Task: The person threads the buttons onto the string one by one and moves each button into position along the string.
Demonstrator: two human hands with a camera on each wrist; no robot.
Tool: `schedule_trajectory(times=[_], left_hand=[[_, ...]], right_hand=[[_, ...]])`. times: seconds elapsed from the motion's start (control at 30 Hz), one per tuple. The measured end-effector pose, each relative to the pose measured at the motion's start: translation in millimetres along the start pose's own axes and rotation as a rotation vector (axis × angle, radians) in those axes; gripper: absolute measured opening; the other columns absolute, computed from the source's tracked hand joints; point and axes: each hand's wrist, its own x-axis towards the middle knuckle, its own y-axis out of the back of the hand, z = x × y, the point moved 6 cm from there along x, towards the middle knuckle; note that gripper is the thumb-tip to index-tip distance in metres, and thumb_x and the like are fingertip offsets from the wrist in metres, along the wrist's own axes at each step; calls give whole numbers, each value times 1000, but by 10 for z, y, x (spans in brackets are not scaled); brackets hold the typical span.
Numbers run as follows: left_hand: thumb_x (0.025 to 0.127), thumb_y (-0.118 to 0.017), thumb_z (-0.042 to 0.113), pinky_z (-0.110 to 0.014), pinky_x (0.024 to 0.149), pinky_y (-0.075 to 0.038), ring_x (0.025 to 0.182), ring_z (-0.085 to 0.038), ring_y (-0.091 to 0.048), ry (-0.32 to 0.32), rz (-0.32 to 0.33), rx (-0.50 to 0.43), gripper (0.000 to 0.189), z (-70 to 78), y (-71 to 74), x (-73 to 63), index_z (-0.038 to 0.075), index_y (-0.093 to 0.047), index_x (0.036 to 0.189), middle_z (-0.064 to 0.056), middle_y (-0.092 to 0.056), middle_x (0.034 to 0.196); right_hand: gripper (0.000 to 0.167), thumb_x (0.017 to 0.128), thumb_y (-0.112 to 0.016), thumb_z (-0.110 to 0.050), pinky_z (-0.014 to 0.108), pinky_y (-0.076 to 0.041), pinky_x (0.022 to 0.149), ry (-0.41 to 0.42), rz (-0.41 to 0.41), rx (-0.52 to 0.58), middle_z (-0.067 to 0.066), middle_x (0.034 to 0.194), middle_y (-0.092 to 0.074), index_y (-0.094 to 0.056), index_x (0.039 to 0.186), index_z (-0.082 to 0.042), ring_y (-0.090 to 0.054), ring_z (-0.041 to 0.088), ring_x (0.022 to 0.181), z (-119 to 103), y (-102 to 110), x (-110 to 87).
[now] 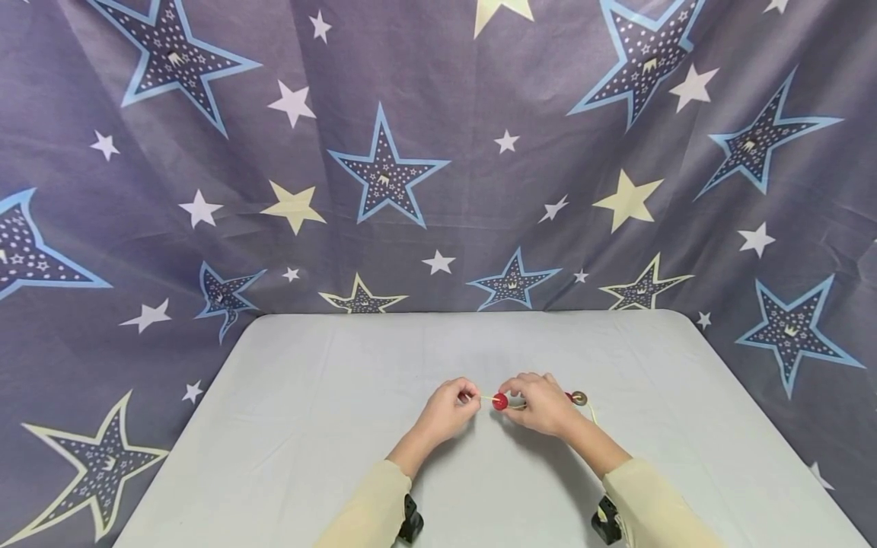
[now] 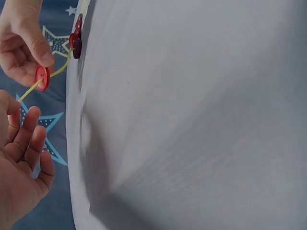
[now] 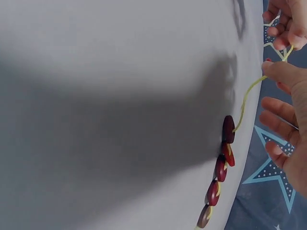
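My left hand (image 1: pixel 448 409) pinches the yellow string (image 2: pixel 29 90) between thumb and forefinger, its other fingers loosely bent. Just to the right, my right hand (image 1: pixel 541 403) pinches a bright red button (image 1: pixel 500 401) by its edge, with the string running through it. Both hands are held above the white table, and a short length of string spans the gap between them. Behind the red button the string hangs down to a dark red button (image 3: pixel 229 129), followed by a row of several threaded red and brown buttons lying on the tabletop.
The white-covered table (image 1: pixel 329 380) has its far edge against a grey-purple curtain (image 1: pixel 466 213) printed with stars. A brown button (image 1: pixel 579 398) on the string lies beyond the right hand. Shadows of the arms fall on the cloth.
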Motion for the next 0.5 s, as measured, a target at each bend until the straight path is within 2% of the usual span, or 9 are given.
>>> schedule_trajectory(times=[0.23, 0.5], left_hand=[[85, -57, 15, -24, 74, -44, 82, -12, -55, 8, -9, -3, 6, -17, 29, -7, 14, -63, 83, 3, -61, 84], [85, -56, 15, -21, 71, -43, 76, -7, -52, 32, -11, -6, 7, -42, 50, -11, 12, -62, 85, 4, -59, 82]], right_hand=[[24, 74, -77, -28, 30, -34, 69, -9, -21, -17, -4, 82, -64, -67, 95, -21, -57, 12, 79, 78, -15, -35], [24, 73, -77, -28, 33, -36, 71, -57, -41, -15, -4, 82, -63, -68, 94, -21, -57, 12, 79, 172, -37, -69]])
